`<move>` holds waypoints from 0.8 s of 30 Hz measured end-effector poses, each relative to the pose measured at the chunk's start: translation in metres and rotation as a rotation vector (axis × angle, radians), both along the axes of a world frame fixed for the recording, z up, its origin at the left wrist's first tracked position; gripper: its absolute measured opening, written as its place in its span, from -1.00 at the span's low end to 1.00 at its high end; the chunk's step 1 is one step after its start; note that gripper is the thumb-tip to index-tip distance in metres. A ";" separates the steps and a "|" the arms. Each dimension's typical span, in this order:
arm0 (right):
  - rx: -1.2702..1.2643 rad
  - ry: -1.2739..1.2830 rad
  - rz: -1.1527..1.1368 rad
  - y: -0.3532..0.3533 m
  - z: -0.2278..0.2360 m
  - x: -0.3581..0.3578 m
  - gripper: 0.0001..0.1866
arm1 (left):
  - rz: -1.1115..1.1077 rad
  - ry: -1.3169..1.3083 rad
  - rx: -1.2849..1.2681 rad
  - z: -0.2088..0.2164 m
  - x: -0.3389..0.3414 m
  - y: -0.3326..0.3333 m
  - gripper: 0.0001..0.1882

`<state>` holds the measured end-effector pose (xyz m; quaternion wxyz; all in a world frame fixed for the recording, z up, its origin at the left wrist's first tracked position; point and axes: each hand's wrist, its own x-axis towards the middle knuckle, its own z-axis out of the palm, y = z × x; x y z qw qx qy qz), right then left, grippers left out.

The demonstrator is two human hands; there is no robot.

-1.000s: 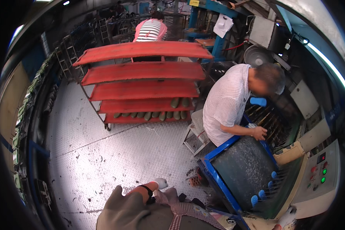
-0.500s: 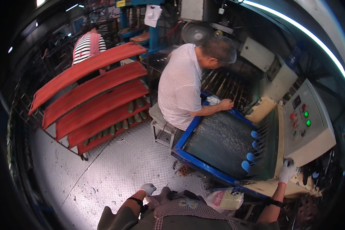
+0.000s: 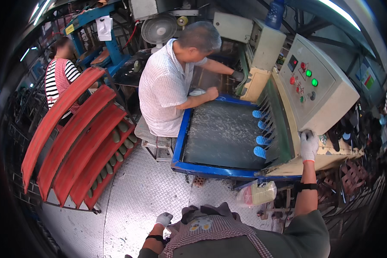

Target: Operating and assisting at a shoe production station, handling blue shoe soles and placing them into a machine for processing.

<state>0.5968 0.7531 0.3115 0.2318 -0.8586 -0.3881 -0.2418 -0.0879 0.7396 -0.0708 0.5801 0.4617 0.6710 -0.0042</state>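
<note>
Workshop interior, seen from above: textured metal floor (image 3: 146, 189) underlies all. R of centre, blue-framed machine (image 3: 210, 169) w/ dark flat bed (image 3: 219, 133) facing up. At L, red rack (image 3: 51, 118) w/ several tiers, dark green sole-shaped items (image 3: 109, 167) in rows on the lower ones. Co-worker no. 1 (image 3: 163, 90), pale checked shirt, sits on a stool (image 3: 152, 135) at the machine's L side, one arm stretched toward its far end; co-worker no. 2 (image 3: 58, 79), striped top, is behind the rack. Grey control box (image 3: 320, 96) at the machine's R end; fan (image 3: 159, 30) in bkgd. Plastic bag (image 3: 257, 193) below the machine's near edge. R hand (image 3: 308, 146), white glove, is at the control box's lower edge, fingers bent against it; how far this grip is closed, or on what, can't be told. L hand (image 3: 164, 219), also gloved, is nr the apron (image 3: 210, 234), well apart from the machine; grip curled into a loose fist, nothing seen in it. Four blue sole-shaped pieces (image 3: 259, 152) line the bed's R side. Smallest: control box's lit green buttons (image 3: 314, 82).
</note>
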 end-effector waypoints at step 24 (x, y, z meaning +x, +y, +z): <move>0.037 0.022 -0.019 0.001 0.003 -0.007 -0.76 | 0.083 -0.056 -0.034 0.014 0.010 0.005 -0.70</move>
